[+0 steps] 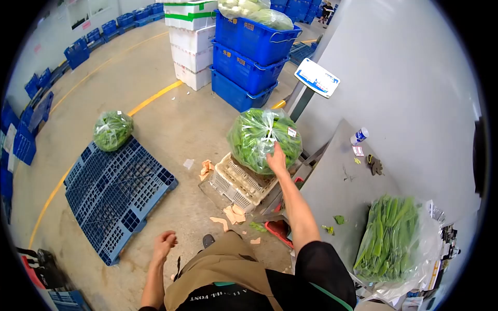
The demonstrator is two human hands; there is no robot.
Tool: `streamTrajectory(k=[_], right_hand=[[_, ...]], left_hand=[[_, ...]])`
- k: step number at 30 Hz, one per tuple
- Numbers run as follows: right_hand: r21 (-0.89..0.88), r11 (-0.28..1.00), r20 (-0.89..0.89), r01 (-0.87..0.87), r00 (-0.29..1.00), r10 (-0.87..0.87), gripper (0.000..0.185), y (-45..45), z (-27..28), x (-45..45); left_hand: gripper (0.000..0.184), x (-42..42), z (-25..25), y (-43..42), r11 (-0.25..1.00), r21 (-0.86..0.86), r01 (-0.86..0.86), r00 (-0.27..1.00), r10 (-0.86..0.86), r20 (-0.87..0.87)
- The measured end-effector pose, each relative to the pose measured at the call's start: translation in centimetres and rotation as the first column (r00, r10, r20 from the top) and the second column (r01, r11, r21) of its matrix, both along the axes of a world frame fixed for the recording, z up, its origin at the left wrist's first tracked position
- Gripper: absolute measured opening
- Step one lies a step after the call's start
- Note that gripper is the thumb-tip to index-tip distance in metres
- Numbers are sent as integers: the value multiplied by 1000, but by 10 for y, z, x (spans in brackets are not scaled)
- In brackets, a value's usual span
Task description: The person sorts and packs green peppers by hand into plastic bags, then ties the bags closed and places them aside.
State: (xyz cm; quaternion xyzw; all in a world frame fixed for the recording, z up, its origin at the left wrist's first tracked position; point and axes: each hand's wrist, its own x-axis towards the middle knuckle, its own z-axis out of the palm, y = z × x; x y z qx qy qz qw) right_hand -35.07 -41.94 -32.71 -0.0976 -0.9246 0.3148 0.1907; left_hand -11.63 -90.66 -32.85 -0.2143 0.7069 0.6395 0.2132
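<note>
- Bag (251,137) is made of clear, glossy, wrinkled plastic.
- Pallet (119,194) is moulded in hard plastic.
- Apron (223,269) is sewn from matt cloth.
- Table (327,194) is topped with smooth, dull metal.

Two hands show, one left hand (165,242) and one right hand (276,158). The bags of greens (254,135) number three: one at the right hand, one on the single near pallet (116,194), one on the one desk (332,189). Three blue crates (241,66) stand stacked beneath two smaller bags (272,19), beside at least four white boxes (191,41). One can (359,136) is visible.
</note>
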Motion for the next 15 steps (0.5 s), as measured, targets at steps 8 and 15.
streamTrajectory(k=[8, 15], right_hand=[[405, 913, 294, -56, 953, -72, 61, 52, -38, -132], [655, 711, 30, -256, 949, 313, 47, 78, -67, -162]], left_hand=[[22, -23, -11, -41, 952, -16, -305, 943, 305, 130], [22, -100, -26, -16, 869, 56, -492, 865, 480, 148]])
